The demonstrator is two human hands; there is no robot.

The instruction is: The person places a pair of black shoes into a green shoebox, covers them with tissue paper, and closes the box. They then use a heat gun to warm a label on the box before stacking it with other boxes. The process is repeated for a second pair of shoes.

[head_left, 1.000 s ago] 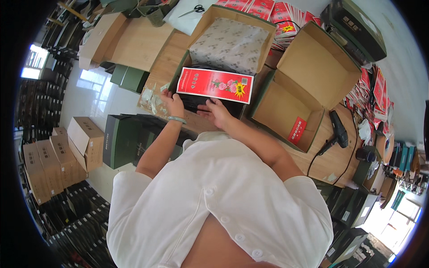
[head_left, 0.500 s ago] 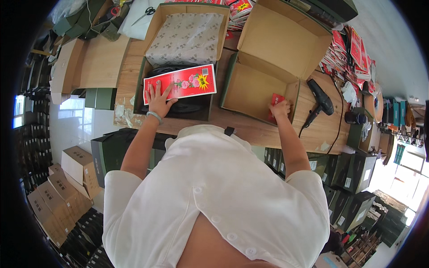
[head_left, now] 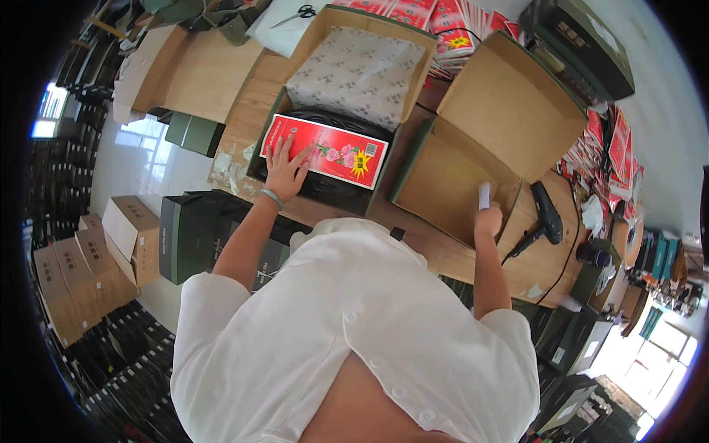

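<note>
My left hand (head_left: pixel 284 174) lies with spread fingers on the left end of a flat red packet (head_left: pixel 332 153) printed with pink roses and a yellow starburst. The packet rests over black, shiny things (head_left: pixel 340 186) inside an open shoe box (head_left: pixel 255 164); what they are I cannot make out. Patterned tissue paper (head_left: pixel 358 70) lines the raised lid. Over the near right part of a second open box (head_left: pixel 447 173), my right hand (head_left: pixel 488 221) is closed around a small card (head_left: pixel 484 196), its pale side showing. No other item shows inside that box.
A black hair dryer (head_left: pixel 543 221) and its cable lie right of the second box. Red packets are heaped behind (head_left: pixel 450 33) and at the right (head_left: pixel 624 155). Scissors (head_left: pixel 295 15) rest on white sheeting at the far left. Cartons (head_left: pixel 133 229) stand on the floor.
My right hand has turned the small card from its red face to its pale side and lifted it. My left hand stays on the packet, which now lies at another slant. The whole view has rotated.
</note>
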